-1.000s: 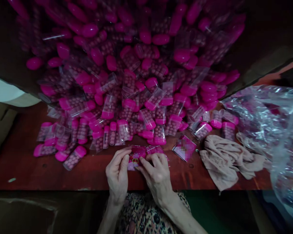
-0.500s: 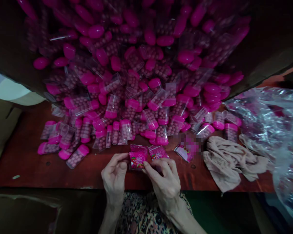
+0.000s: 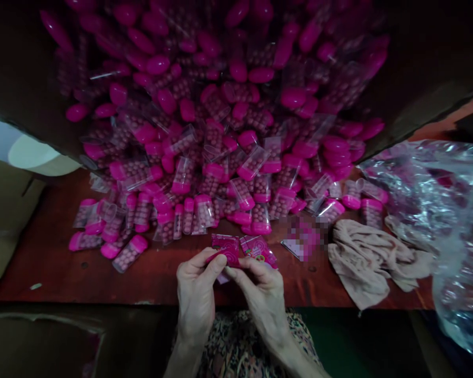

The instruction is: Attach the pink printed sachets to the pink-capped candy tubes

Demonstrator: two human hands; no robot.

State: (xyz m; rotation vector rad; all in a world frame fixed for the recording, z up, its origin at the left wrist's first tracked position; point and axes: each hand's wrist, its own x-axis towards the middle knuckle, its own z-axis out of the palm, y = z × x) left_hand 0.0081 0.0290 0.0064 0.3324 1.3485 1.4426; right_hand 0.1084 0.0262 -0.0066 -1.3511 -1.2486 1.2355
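Observation:
My left hand (image 3: 197, 286) pinches a small pink printed label (image 3: 227, 258) between thumb and fingers. From the other side my right hand (image 3: 263, 294) grips the same label, its thumb and forefinger at the label's right and lower edge. A paler piece shows below the label, partly covered by my fingers. Just behind my hands lies a pile of similar pink labels (image 3: 219, 240), and to its right another pile (image 3: 256, 247) lies close to my right fingers. Further right is one more pink printed piece (image 3: 294, 248), partly blurred out.
A big heap of clear containers (image 3: 205, 210) with pink caps and small round balls spills onto the red-brown table (image 3: 47, 252). A crumpled beige cloth (image 3: 366, 262) lies at the right, beside clear plastic wrapping (image 3: 413, 178). Something round and white (image 3: 43, 157) stands at the left.
A label has come up off the middle pile and is now between both hands. My left hand has moved right and closed on it; the hands are nearer each other.

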